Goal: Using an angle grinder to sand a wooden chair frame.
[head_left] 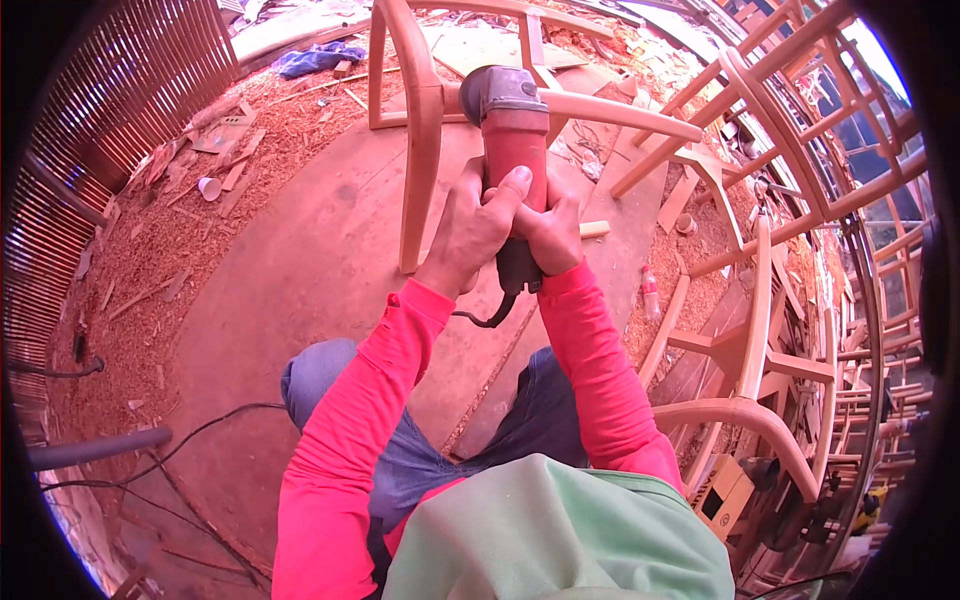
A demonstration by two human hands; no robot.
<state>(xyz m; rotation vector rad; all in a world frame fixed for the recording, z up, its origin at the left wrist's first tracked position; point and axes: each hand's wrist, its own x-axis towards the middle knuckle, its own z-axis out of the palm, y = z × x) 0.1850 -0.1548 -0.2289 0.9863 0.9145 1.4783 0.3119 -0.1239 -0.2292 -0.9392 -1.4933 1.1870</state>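
Both my hands are wrapped around a red angle grinder [519, 140] with a grey head and a dark rear end. My left hand [474, 222] grips its body from the left side, thumb lying across the top. From the right, my right hand [556, 232] closes on the same body, its fingers partly hidden underneath. The grinder's round disc, at the upper left of its head, is against or very close to a wooden chair frame [425, 150]; I cannot tell if they touch. A black cord trails from the tool's lower end.
More wooden chair frames [750, 345] crowd the right side. Sawdust and wood scraps [240, 170] cover the floor around a flat board [290, 230]. A white cup [209, 188] lies at left, near a slatted wall [130, 90]. Black cables [130, 485] and a plastic bottle [650, 295] are on the ground.
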